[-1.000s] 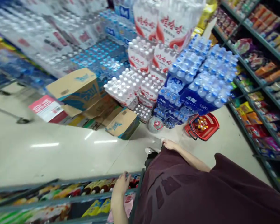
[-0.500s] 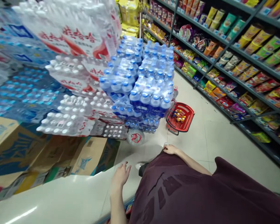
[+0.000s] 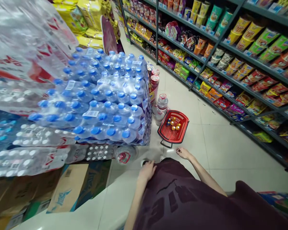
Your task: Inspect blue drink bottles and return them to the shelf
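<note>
My left hand [image 3: 147, 171] hangs low by the edge of my dark maroon shirt [image 3: 182, 198], fingers loosely curled and holding nothing. My right hand [image 3: 183, 153] stretches forward and down, fingers apart and empty, just short of the red shopping basket [image 3: 173, 129] on the floor. The basket holds several small bottles with yellow and orange caps. Its black handle lies toward my right hand.
Shrink-wrapped packs of blue-capped water bottles [image 3: 105, 102] are stacked high on the left, white-capped packs [image 3: 26, 153] and cardboard boxes [image 3: 69, 188] below. A large water jug [image 3: 162, 105] stands behind the basket. Snack shelves [image 3: 230, 64] line the right; pale tiled aisle floor [image 3: 218, 140] between.
The view swung right, away from the drinks shelf. My left hand left that shelf and came to my shirt; my right hand reached out from my shirt toward the basket.
</note>
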{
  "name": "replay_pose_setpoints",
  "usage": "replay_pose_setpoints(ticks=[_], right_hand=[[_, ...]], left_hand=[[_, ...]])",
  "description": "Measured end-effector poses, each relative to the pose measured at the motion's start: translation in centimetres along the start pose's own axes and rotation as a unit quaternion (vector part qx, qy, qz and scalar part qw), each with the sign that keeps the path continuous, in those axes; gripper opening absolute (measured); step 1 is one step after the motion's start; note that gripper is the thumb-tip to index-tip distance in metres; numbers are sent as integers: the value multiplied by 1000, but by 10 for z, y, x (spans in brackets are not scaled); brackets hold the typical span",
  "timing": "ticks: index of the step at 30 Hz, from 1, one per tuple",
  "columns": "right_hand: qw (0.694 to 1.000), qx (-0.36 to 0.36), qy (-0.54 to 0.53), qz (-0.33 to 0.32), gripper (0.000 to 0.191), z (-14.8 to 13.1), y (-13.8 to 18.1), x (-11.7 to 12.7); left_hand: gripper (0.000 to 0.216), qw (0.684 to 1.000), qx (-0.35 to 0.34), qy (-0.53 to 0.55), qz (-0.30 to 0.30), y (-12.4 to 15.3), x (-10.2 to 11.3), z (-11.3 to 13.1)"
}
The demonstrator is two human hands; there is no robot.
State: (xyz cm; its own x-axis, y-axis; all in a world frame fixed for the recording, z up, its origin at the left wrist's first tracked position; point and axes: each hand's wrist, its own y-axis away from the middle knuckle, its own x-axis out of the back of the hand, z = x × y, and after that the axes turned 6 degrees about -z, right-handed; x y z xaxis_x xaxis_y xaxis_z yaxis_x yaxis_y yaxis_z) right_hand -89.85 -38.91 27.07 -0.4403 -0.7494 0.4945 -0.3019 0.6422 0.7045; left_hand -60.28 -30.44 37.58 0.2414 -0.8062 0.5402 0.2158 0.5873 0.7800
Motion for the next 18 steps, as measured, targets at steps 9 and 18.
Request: replay_pose_setpoints(ticks=[9,18], right_hand=[[994,-45,-99,14,33,32,12,-9],[983,-125,-130,42,32,45,-6,35]], left_hand=[[40,996,-34,-82,-10,-74,89,7],[38,987,-141,-64,-39,-175,122,39]])
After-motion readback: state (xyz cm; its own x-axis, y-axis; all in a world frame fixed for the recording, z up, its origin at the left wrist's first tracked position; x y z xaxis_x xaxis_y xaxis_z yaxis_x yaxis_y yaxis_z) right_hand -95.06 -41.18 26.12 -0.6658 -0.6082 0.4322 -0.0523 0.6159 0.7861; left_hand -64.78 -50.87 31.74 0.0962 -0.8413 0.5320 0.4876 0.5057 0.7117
